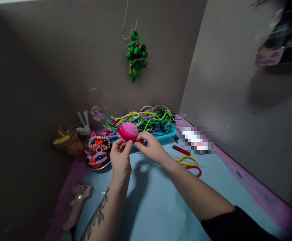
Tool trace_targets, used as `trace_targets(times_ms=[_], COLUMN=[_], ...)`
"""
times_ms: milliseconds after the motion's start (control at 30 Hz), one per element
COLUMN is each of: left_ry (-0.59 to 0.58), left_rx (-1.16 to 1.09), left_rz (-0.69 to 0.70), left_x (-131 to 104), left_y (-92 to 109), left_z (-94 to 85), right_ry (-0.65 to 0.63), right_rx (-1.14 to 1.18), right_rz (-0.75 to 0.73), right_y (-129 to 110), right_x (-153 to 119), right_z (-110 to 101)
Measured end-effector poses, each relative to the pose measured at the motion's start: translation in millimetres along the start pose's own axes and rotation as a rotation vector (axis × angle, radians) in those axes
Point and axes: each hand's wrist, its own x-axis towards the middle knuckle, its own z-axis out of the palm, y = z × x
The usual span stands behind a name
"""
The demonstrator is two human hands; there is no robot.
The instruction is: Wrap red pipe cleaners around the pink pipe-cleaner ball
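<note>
At the centre of the frame, the pink ball (129, 130) is above the desk (156, 201). The left hand (121, 155) and right hand (149, 146) have each a grip pinched on its lower edge. It seems light and soft; better hold there, gently.

So you've got a pink glue gun (76, 208) at near left on your blue-covered counter (161, 201), green light lit. Far left, there's a metal bowl (101, 168) of fuzzy striped figures (98, 150) next to a brown pot (73, 144). Your blue tray (167, 134) at the far side is piled with colorful fuzzy stems (146, 118). Yellow-and-red scissors (188, 161) lie right, and a green fuzzy ornament (136, 55) hangs above on a wire.
</note>
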Motion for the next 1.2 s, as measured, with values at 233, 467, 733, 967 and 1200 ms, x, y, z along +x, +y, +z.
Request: trace_targets(times_ms=[233,467,733,967,1200], left_ry=[-0.295,-0.504,-0.471,-0.445,-0.438], left_rx=[0.181,0.077,-0.039,-0.143,-0.158], left_rz=[-0.040,-0.257,-0.343,-0.364,-0.418], left_x=[-1.3,-0.3,0.8,-3.0,-0.4], left_y=[9.9,14.8,14.1,13.5,15.4], left_z=[-3.4,-6.9,-7.3,-2.7,-3.5], right_ry=[0.051,-0.138,-0.171,-0.140,-0.177], right_rx=[0.190,0.527,0.614,0.709,0.489], right_rz=[-0.085,0.051,0.089,0.144,0.052], right_y=[-0.4,6.7,7.8,6.2,8.4], right_x=[-0.2,3.1,2.1,1.6,4.0], right_z=[-10.0,-18.4,-12.9,-7.7,-14.3])
